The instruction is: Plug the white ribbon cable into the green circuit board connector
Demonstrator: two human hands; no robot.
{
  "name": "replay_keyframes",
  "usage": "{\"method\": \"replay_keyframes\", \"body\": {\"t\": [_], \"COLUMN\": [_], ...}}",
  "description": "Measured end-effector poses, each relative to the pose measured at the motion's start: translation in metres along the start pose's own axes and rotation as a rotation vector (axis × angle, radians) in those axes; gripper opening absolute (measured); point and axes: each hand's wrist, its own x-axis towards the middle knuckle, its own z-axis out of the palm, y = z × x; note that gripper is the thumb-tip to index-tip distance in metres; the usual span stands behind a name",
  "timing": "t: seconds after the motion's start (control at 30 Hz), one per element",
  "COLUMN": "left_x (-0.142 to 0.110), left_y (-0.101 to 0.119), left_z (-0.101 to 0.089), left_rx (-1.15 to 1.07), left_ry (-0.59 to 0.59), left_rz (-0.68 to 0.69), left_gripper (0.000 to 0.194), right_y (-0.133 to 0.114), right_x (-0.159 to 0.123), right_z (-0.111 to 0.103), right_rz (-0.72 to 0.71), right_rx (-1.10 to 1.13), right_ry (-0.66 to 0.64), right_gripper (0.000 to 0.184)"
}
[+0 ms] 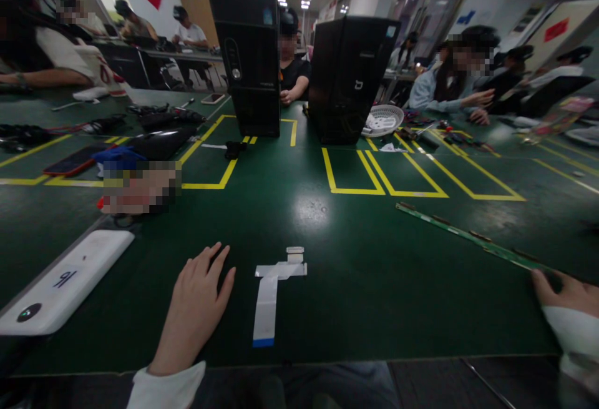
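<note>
My left hand (pixel 199 293) lies flat on the green table mat (pixel 337 309), fingers stretched out and holding nothing. Just to its right is a white flat ribbon cable (pixel 266 306), folded into an angled shape, with a blue end towards me and a small connector (pixel 295 251) at the far end. At the right edge of the view, my right hand (pixel 564 290) pinches the near end of a long, narrow green circuit board strip (pixel 468 234). The strip slants away to the left across the mat. Part of the right hand is cut off by the frame.
Two black computer towers (pixel 255 103) stand at the back middle. A white device (pixel 70 284) marked 16 lies at left, near a phone (pixel 77 160) and cables. A white basket (pixel 384 120) and loose parts are at back right. Yellow tape rectangles mark the mat; people sit around.
</note>
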Motion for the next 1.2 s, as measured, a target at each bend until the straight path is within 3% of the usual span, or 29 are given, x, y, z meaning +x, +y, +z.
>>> {"method": "replay_keyframes", "body": {"t": [0.1, 0.2, 0.33, 0.5, 0.73, 0.93, 1.07, 1.2], "left_x": [0.0, 0.0, 0.001, 0.002, 0.002, 0.002, 0.002, 0.003], "left_y": [0.0, 0.001, 0.002, 0.002, -0.002, -0.003, 0.0, 0.001], "left_z": [0.0, -0.001, -0.002, -0.002, 0.002, 0.003, -0.001, -0.003], "left_rx": [-0.003, -0.007, 0.001, 0.009, 0.016, 0.02, 0.008, 0.001], "left_ry": [0.001, 0.003, 0.016, 0.037, 0.063, 0.033, 0.027, 0.017], "left_rz": [-0.005, -0.009, -0.003, 0.019, 0.043, 0.02, 0.015, 0.004], "left_gripper": [0.059, 0.059, 0.06, 0.059, 0.061, 0.059, 0.059, 0.058], "right_y": [-0.004, -0.008, -0.009, -0.014, -0.039, -0.108, -0.176, -0.249], "right_x": [0.014, 0.017, 0.011, 0.009, 0.015, 0.009, -0.009, -0.043], "right_z": [-0.008, -0.014, -0.016, -0.017, -0.018, -0.022, -0.014, -0.016], "right_rz": [0.059, 0.02, 0.082, 0.1, -0.08, -0.471, -0.611, -0.729], "right_rx": [0.067, 0.133, 0.167, 0.037, -0.052, 0.089, 0.15, 0.271], "right_ry": [-0.155, -0.119, -0.027, -0.097, -0.052, 0.055, 0.059, 0.142], "right_gripper": [0.103, 0.1, 0.085, 0.074, 0.061, 0.047, 0.047, 0.045]}}
